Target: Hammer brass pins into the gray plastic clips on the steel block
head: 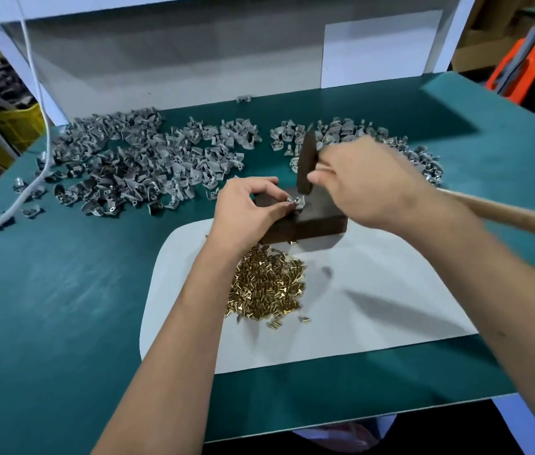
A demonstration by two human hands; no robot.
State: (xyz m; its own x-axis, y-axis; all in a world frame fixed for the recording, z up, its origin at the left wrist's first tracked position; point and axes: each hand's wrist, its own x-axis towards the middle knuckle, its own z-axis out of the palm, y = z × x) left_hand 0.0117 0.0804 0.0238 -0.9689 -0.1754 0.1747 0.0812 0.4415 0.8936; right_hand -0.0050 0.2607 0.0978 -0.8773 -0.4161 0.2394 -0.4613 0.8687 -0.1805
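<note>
A green-topped workbench [62, 307] fills the view, with a white sheet [374, 307] lying on it at 6 o'clock. A white back panel [194, 60] stands along its far edge at 12 o'clock. A white cable [34, 77] hangs at 10 o'clock beside a yellow crate [13, 126]. Cardboard boxes [483, 37] and orange items [529, 67] sit at 2 o'clock.

Bright, even overhead light. Soft shadows fall on the white sheet [374, 290] below the block. Right hand [368, 182] and hammer [305, 165] motion-blurred. Wide-angle bowing of bench [62, 290] edges; background corners soft.
</note>
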